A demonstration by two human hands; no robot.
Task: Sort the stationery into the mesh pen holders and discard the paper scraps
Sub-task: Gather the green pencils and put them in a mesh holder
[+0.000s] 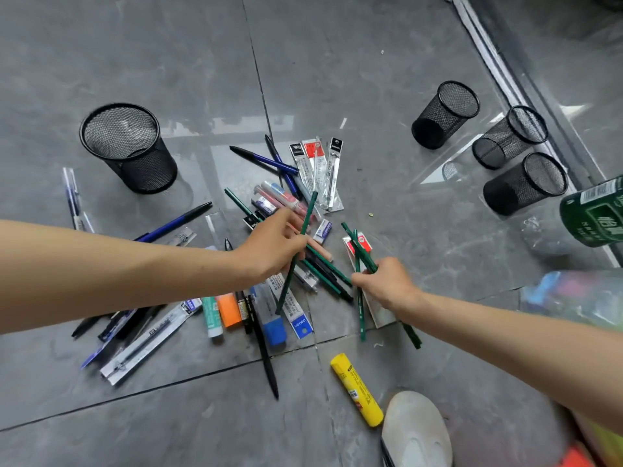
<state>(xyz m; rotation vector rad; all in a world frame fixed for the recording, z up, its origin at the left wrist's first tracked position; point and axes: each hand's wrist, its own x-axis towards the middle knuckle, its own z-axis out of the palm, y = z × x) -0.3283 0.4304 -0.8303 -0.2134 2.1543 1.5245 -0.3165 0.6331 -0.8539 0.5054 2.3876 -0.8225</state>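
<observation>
Our left hand [273, 246] pinches one green pencil [308, 215] in its fingers above the stationery pile [269, 318] on the floor [168, 62]. Our right hand [387, 284] curls its fingers round several green pencils [356, 244], well apart from the mesh pen holders [129, 150].

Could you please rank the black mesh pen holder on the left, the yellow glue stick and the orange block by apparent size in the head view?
1. Black mesh pen holder on the left, clearly largest.
2. Yellow glue stick, though it lies nearer the camera, which may flatter it.
3. Orange block, smallest.
</observation>
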